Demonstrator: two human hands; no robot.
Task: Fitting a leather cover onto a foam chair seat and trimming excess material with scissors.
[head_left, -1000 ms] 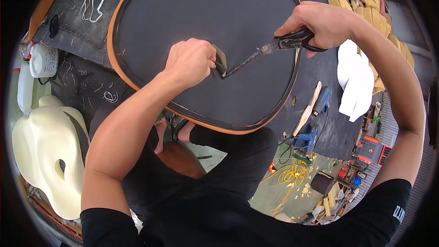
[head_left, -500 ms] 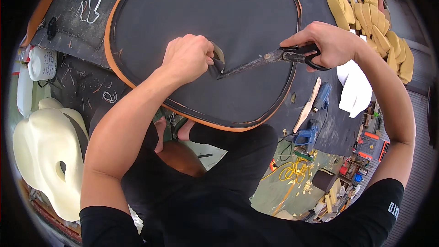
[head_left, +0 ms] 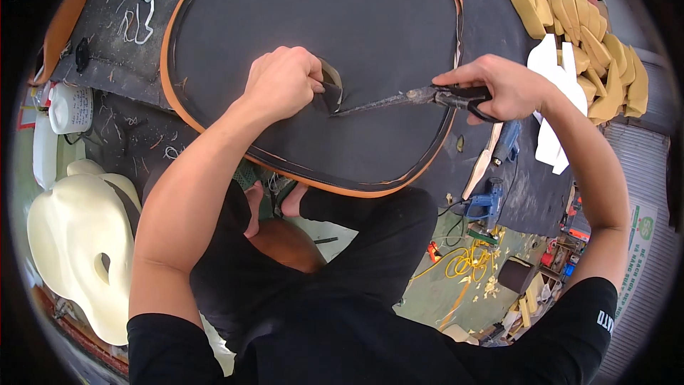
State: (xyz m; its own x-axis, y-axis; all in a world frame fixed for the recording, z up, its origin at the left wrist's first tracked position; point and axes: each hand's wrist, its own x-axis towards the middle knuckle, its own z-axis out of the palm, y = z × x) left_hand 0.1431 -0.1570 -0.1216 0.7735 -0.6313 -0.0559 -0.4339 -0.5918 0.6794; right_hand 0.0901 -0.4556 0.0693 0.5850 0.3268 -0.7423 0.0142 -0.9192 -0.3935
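A person's left hand (head_left: 283, 83) is closing into a loose fist and pinching a small lifted flap (head_left: 330, 91) of dark fabric between thumb and fingers. The right hand (head_left: 499, 85) is wrapping tightly around the black handles of a long pair of scissors (head_left: 410, 98), which is lying almost level and pointing toward the left hand. The blade tips are meeting the base of the flap, right beside the left thumb (whether the blades are parted or together is too fine to tell).

The flap is rising from the middle of a large rounded panel covered in dark fabric (head_left: 320, 14), edged with an orange rim (head_left: 168, 93). The panel is lying flat on a dark worktable (head_left: 114, 43) that is dotted with thread scraps, and its near edge is sitting just above the person's knees.

At the far left of the table a tangle of white cord (head_left: 139, 3) is lying near the panel's rim. A white plastic bottle (head_left: 69, 108) is sitting at the table's left edge. Below it, beside the person's left arm, a cream foam cushion shape (head_left: 71, 242) with a hole in it is resting. To the right of the right hand, white cut pieces (head_left: 552, 78) are lying on the table, with a stack of yellow foam pieces (head_left: 584, 36) beyond them. A blue glue gun (head_left: 486, 203) is sitting near the table's near right edge.
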